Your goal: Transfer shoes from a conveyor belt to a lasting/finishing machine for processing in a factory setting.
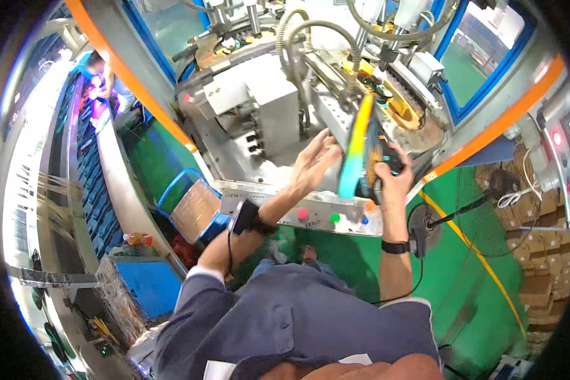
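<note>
My right hand (395,177) grips a shoe (359,151) in front of the machine, its thumb and fingers closed round the dark upper. The shoe is tilted, with a sole edge that fades from yellow to turquoise; orange patches show on its dark side. Just left of it, my left hand (316,159) is empty, fingers stretched toward the shoe. Whether the fingertips touch it I cannot tell. Behind the shoe lies a yellow shoe-shaped mould (401,109) in the machine.
Before me stands the machine (269,117) with hoses, metal cylinders and coloured buttons along its front panel (285,215). A blue-framed chair (196,209) is at left, beside a long conveyor (117,190) where another person (111,85) works. Cardboard boxes (541,266) and a pedestal fan (427,225) stand at right.
</note>
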### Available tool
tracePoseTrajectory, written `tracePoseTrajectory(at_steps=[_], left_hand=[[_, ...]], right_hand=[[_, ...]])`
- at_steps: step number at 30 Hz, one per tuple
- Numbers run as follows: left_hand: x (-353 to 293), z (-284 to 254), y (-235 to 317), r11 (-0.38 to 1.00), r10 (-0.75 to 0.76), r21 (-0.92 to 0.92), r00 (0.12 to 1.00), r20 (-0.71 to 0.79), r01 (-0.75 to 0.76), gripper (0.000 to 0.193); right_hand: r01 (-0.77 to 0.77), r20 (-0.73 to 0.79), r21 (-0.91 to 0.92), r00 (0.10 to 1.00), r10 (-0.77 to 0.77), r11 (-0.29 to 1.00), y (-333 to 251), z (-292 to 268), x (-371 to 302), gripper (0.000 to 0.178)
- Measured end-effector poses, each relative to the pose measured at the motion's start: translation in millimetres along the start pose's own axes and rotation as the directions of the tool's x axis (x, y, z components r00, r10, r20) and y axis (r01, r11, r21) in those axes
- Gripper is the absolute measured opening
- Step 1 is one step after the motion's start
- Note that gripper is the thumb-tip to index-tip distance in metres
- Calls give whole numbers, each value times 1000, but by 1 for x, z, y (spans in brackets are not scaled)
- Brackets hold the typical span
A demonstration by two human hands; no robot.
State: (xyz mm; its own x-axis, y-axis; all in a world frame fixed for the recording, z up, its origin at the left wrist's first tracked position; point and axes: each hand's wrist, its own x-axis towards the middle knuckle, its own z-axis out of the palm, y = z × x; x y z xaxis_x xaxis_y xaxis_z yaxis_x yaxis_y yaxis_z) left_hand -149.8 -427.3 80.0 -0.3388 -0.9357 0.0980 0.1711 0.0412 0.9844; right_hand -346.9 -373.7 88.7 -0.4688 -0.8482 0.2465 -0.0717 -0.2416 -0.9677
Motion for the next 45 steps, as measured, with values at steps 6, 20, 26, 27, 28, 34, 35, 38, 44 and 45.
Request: tracePoseTrajectory(at_steps=[6,20,26,27,28,34,35,38,44,45], left_hand=[[182,35,-81,963,-88,241,987,-136,119,67],[315,-62,-174,790,-118,449,822,-557,417,49],[184,-127,-70,758,-490,-508,872,-29,409,26],[149,-143,-53,750,-453,-550,891,-24,367,31],[112,-158,-25,760,-464,-530,885,-37,376,36],[-72,-228,57,855,-477,-387,818,-323,345,61],[-98,-230,61,860,-454,-433,793,-407,271,60],[-154,-226,67,884,-386,-459,697,-604,92,61],[-237,-186,37,898,-391,-439,396,-831,-35,42],[-240,-181,30,894,-405,-448,388,-828,-24,42]], right_hand=[[-6,-222,43,975,16,999,8,-66,56,52],[-67,-114,-621,993,-6,781,-4,-10,173,47],[90,169,-885,976,135,457,30,104,288,53],[145,246,-889,951,186,434,51,129,308,56],[116,270,-904,902,338,411,62,163,317,58],[455,446,-869,890,-90,194,229,247,308,25],[163,176,-927,984,9,338,240,268,293,33],[32,4,-979,990,-138,199,262,277,281,42],[340,577,-518,816,27,785,78,280,103,29],[487,661,-549,751,-4,679,56,267,60,20]])
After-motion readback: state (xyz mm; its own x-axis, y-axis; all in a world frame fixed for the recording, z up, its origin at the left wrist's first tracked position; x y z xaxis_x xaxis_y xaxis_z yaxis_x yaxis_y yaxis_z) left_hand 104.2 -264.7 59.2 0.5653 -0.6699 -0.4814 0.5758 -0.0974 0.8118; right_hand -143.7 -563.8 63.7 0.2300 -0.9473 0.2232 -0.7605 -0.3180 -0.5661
